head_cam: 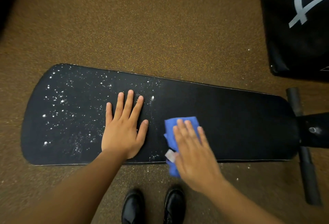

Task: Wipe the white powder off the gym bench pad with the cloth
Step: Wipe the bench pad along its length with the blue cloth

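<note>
Bench pad (231, 120) runs left to right, powder (60, 110) all over its left half. Left hand (122, 131) lies flat with fingers spread; right hand (192, 152) presses flat on the blue cloth (170, 134).

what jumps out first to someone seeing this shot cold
White powder speckles the left half of the black bench pad, while its right half looks clean. At the middle, the left hand lies flat on the pad, and beside it the right hand presses a blue cloth near the front edge.
</note>
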{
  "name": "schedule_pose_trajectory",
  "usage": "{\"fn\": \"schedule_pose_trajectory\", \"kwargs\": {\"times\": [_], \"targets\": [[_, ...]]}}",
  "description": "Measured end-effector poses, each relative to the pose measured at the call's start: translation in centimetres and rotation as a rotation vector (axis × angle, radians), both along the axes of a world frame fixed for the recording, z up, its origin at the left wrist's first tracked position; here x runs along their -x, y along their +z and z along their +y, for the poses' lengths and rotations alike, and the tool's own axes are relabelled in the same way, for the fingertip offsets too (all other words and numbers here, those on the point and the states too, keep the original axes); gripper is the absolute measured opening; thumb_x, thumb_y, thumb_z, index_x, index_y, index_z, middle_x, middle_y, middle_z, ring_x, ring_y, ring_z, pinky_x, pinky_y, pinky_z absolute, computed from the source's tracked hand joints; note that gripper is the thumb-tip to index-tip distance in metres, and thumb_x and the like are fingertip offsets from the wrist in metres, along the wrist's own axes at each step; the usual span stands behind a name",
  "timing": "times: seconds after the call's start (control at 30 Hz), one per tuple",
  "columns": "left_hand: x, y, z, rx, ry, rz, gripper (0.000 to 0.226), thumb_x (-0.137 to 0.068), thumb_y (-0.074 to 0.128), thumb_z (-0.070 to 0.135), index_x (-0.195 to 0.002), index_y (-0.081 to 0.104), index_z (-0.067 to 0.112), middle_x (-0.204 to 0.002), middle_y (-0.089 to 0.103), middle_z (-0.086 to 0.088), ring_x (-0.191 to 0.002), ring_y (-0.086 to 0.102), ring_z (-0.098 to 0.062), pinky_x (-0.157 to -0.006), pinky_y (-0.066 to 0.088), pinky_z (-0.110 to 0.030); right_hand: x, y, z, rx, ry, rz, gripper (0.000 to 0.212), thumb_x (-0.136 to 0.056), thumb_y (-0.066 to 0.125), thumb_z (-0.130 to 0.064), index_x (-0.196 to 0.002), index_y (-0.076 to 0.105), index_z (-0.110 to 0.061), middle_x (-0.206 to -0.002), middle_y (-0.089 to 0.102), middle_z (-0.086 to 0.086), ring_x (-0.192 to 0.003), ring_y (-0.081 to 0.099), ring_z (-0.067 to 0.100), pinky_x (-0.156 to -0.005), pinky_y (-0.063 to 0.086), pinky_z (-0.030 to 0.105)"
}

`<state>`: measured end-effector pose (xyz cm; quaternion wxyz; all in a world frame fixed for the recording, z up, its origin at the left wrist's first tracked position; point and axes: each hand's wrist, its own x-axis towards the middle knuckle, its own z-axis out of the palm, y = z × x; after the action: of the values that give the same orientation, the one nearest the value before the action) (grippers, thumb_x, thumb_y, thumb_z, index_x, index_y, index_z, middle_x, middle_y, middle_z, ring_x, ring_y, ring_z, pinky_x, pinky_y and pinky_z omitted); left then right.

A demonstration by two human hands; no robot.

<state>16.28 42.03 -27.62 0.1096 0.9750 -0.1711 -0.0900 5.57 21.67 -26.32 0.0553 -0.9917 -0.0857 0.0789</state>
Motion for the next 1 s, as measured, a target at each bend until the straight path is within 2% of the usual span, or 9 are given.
{"fn": "schedule_pose_trajectory", "kwargs": {"times": [0.13, 0.23, 0.33, 0.4, 0.53, 0.67, 0.8, 0.87, 1.0], "targets": [[0.0, 0.1, 0.0, -0.015, -0.002, 0.006, 0.065, -0.098, 0.021, 0.051, -0.157, 0.008, 0.026, -0.165, -0.004, -0.001, -0.15, -0.014, -0.022, -0.12, -0.002, -0.054, -4.6, -0.4, -4.2, -0.012, -0.374, -0.002, 0.067, -0.09, 0.029, -0.03, -0.15, 0.023, -0.002, -0.159, 0.019, 0.016, -0.147, 0.012, 0.03, -0.119, 0.009, 0.049], [0.0, 0.1, -0.1, -0.016, -0.002, 0.009, 0.065, -0.098, 0.022, 0.051, -0.157, 0.008, 0.026, -0.165, -0.004, -0.001, -0.15, -0.014, -0.022, -0.12, -0.002, -0.054, -10.9, -0.9, -2.5, -0.048, -0.57, -0.04, 0.066, -0.092, 0.03, -0.03, -0.151, 0.019, -0.002, -0.16, 0.014, 0.016, -0.148, 0.007, 0.032, -0.118, 0.003, 0.052], [0.0, 0.0, 0.0, -0.006, 0.002, 0.004, 0.066, -0.097, 0.025, 0.049, -0.157, 0.013, 0.025, -0.165, 0.0, -0.002, -0.151, -0.009, -0.023, -0.12, 0.0, -0.054, -12.2, -1.1, 1.9, -0.029, -0.452, -0.09, 0.066, -0.09, 0.026, -0.03, -0.148, 0.025, 0.001, -0.157, 0.022, 0.02, -0.147, 0.015, 0.034, -0.117, 0.009, 0.054], [0.0, -0.1, 0.0, -0.007, -0.001, 0.007, 0.067, -0.096, 0.025, 0.049, -0.157, 0.014, 0.025, -0.165, 0.001, -0.002, -0.151, -0.008, -0.023, -0.12, 0.001, -0.054, -9.2, -0.8, 3.9, -0.044, -0.278, -0.058, 0.066, -0.092, 0.022, -0.034, -0.15, 0.023, 0.0, -0.159, 0.019, 0.018, -0.148, 0.012, 0.033, -0.118, 0.012, 0.054], [0.0, 0.0, 0.0, -0.011, 0.002, 0.008, 0.066, -0.097, 0.024, 0.05, -0.157, 0.012, 0.025, -0.165, -0.001, -0.002, -0.151, -0.011, -0.022, -0.12, 0.0, -0.054, -1.6, 0.0, 1.4, -0.022, -0.063, -0.01, 0.068, -0.09, 0.034, -0.032, -0.151, 0.021, -0.003, -0.159, 0.017, 0.015, -0.147, 0.014, 0.031, -0.114, 0.015, 0.051], [0.0, 0.0, 0.0, -0.027, -0.002, 0.006, 0.065, -0.098, 0.022, 0.051, -0.157, 0.008, 0.026, -0.165, -0.004, -0.001, -0.151, -0.013, -0.022, -0.12, -0.001, -0.054, -4.2, -0.4, -3.4, -0.024, -0.336, 0.0, 0.067, -0.09, 0.027, -0.032, -0.15, 0.023, -0.003, -0.16, 0.016, 0.014, -0.148, 0.011, 0.028, -0.119, 0.009, 0.049], [0.0, 0.0, -0.1, -0.027, 0.002, 0.01, 0.066, -0.098, 0.022, 0.051, -0.157, 0.007, 0.026, -0.165, -0.005, -0.001, -0.15, -0.014, -0.022, -0.12, -0.002, -0.053, -11.7, -0.9, -1.9, -0.044, -0.54, -0.055, 0.068, -0.088, 0.026, -0.032, -0.148, 0.027, 0.001, -0.157, 0.024, 0.02, -0.146, 0.017, 0.036, -0.117, 0.012, 0.055], [0.0, -0.1, -0.1, -0.017, 0.006, 0.008, 0.066, -0.097, 0.024, 0.05, -0.157, 0.009, 0.026, -0.165, -0.003, -0.001, -0.151, -0.012, -0.022, -0.12, -0.001, -0.053, -12.7, -1.0, 0.8, -0.045, -0.493, -0.095, 0.068, -0.087, 0.025, -0.032, -0.146, 0.031, 0.002, -0.155, 0.028, 0.021, -0.144, 0.022, 0.037, -0.116, 0.014, 0.056], [0.0, -0.2, 0.0, 0.01, 0.004, 0.008, 0.066, -0.096, 0.027, 0.048, -0.157, 0.015, 0.024, -0.165, 0.0, -0.001, -0.151, -0.008, -0.022, -0.12, 0.001, -0.054, -6.8, -0.1, 4.5, -0.09, -0.2, -0.04, 0.064, -0.1, 0.012, -0.04, -0.15, 0.023, -0.001, -0.159, 0.016, 0.017, -0.148, 0.009, 0.032, -0.119, 0.01, 0.053]]}}
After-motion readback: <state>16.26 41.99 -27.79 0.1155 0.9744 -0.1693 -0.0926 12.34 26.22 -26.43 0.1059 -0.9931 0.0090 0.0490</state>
